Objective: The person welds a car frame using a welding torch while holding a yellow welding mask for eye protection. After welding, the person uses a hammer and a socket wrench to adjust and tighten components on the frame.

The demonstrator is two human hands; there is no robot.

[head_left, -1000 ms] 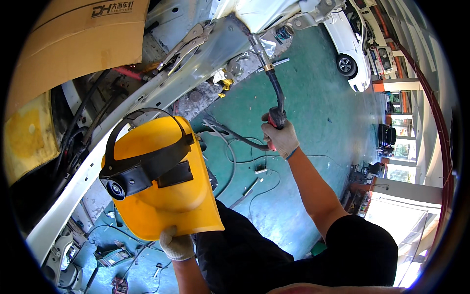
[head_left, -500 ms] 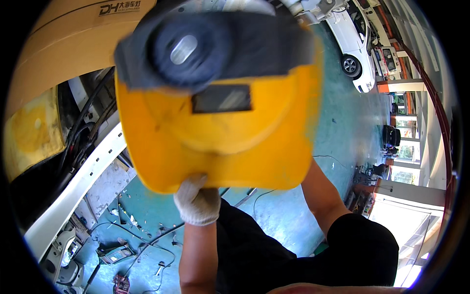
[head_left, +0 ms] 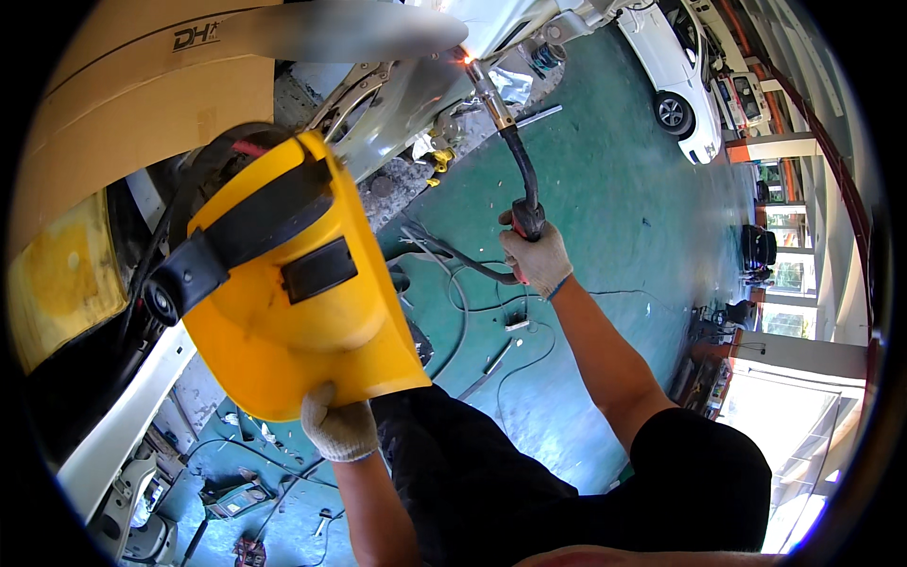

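Observation:
A yellow welding mask [head_left: 274,345] with a black headband and a small dark window hangs tilted on the left. My left hand [head_left: 338,427], in a pale knit glove, grips its lower edge. Out to the right, my gloved right hand [head_left: 537,257] is wrapped round the handle of a welding torch [head_left: 518,161] with a black curved neck and a metal nozzle. The nozzle points up at a small glowing orange spot [head_left: 468,60] on the metal bodywork [head_left: 411,109]. Whether the nozzle touches the metal, I cannot tell.
Cables [head_left: 463,302] and a hose trail over the green floor [head_left: 605,189]. A large cardboard sheet [head_left: 142,94] covers the upper left. Tools and debris lie at lower left beside a white metal sill [head_left: 128,406]. A white car [head_left: 694,94] stands far right. A blurred grey shape crosses the top.
The mask has come down and left from in front of my view, and it now tilts. My right hand, the torch and the glowing spot, hidden before, now show.

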